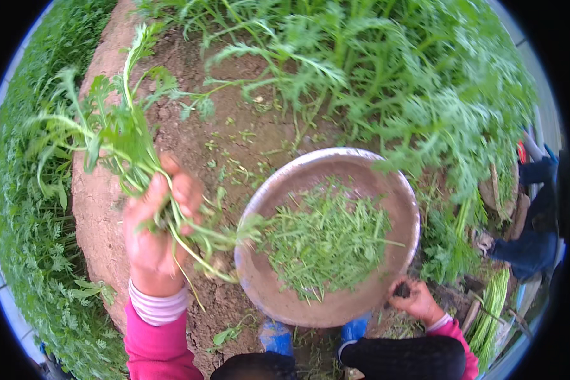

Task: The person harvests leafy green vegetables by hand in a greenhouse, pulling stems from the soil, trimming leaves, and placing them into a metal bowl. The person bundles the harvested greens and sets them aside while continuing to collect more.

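Note:
My left hand (159,213) is closed around a bunch of uprooted leafy greens (130,142). Their feathery tops point up and left, while pale stems hang out past the wrist toward the basin. A wide, mud-stained metal basin (313,311) stands in front of me, with loose cut leaves and stems (330,237) heaped in its middle. Beside the basin's lower right rim is my right hand (415,301), fingers curled. Something dark shows inside that curl; whether it is held soil, a small object or shadow is unclear.
Tall feathery greens (361,61) grow beyond the basin and lean over its rim. Bare soil (104,199) separates them from another planted strip (33,228) at left. My blue boots (275,337) are below the basin. Another person's dark-clad leg (527,251) and bundled stems (491,304) are at right.

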`<state>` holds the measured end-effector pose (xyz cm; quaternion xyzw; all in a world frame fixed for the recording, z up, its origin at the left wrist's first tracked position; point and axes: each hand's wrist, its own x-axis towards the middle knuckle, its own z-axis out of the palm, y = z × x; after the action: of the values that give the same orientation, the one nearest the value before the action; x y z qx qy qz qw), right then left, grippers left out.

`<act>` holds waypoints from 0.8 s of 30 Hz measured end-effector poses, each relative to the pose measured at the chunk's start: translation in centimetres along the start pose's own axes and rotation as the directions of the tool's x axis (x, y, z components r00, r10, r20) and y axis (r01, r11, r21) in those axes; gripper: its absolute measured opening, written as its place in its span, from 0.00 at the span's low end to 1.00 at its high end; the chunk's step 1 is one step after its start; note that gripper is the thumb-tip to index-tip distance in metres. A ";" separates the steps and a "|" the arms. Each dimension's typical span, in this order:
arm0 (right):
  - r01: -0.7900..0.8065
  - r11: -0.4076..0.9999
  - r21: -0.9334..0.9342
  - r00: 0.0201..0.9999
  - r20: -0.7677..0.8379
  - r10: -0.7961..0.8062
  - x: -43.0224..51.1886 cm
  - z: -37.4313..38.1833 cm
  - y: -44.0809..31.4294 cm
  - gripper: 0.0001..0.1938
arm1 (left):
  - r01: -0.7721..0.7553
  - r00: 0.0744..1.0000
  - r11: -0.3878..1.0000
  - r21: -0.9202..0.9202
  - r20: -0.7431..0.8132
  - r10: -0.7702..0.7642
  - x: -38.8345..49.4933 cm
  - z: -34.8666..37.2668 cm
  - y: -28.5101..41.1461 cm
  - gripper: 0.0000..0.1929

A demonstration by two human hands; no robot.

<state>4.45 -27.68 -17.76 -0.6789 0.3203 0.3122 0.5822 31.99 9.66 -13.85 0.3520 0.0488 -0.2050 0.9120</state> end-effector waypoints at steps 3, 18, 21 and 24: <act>0.095 0.988 -0.120 0.995 -0.023 -0.098 -0.1 0.0 -0.4 0.09 | 0.266 0.964 0.964 0.013 0.001 -0.266 -5.0 3.7 -6.5 0.14; 0.061 0.794 -0.605 0.912 -0.289 -0.291 -6.7 -0.6 10.1 0.19 | 0.392 0.912 0.143 0.909 -0.362 -0.195 -25.1 -3.2 -10.2 0.27; 0.084 0.752 -0.654 0.917 -0.244 -0.314 -6.9 0.3 12.3 0.19 | 0.577 0.792 -0.060 0.815 -0.576 -0.204 -32.6 -7.2 -10.8 0.28; 0.227 0.697 -0.680 0.829 -0.241 -0.505 -5.9 0.4 11.5 0.17 | 0.718 0.678 -0.001 0.697 -0.698 -0.231 -36.9 -9.2 -13.0 0.28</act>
<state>-8.33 -28.22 -19.88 -0.9327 0.1674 0.1251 0.2940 -6.45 19.59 -20.16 0.8234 0.2104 -0.4182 0.3208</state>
